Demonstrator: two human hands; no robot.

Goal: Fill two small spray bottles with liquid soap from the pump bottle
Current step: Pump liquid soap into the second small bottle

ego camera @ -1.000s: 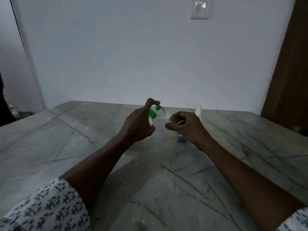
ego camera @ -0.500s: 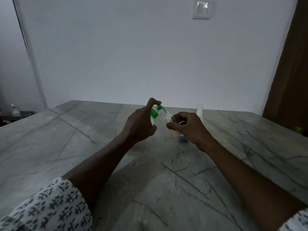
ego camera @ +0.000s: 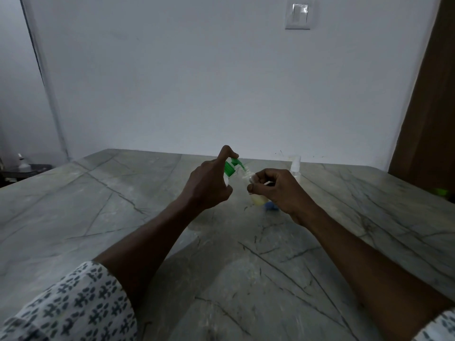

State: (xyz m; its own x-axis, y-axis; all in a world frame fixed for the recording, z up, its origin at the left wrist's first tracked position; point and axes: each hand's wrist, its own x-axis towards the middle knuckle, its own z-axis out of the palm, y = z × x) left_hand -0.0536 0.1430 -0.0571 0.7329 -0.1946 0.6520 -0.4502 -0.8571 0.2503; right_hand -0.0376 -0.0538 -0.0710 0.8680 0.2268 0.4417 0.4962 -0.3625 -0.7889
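Note:
My left hand (ego camera: 209,183) grips the pump bottle, whose green pump head (ego camera: 232,166) shows above my fingers, with my forefinger curled over its top. The green spout points right, into the mouth of a small clear spray bottle (ego camera: 257,196) that my right hand (ego camera: 278,190) holds just above the table; yellowish soap shows at its bottom. A second small clear spray bottle (ego camera: 295,166) with a white top stands upright on the table behind my right hand. The pump bottle's body is hidden by my left hand.
A grey veined marble table (ego camera: 123,217) spreads out to a white wall. A small blue object (ego camera: 270,206) lies on the table under my right hand. A brown door (ego camera: 430,107) stands at the right, with a small green thing (ego camera: 440,191) near its base.
Both hands stay in almost the same place with the bottles held together. The view has shifted very slightly.

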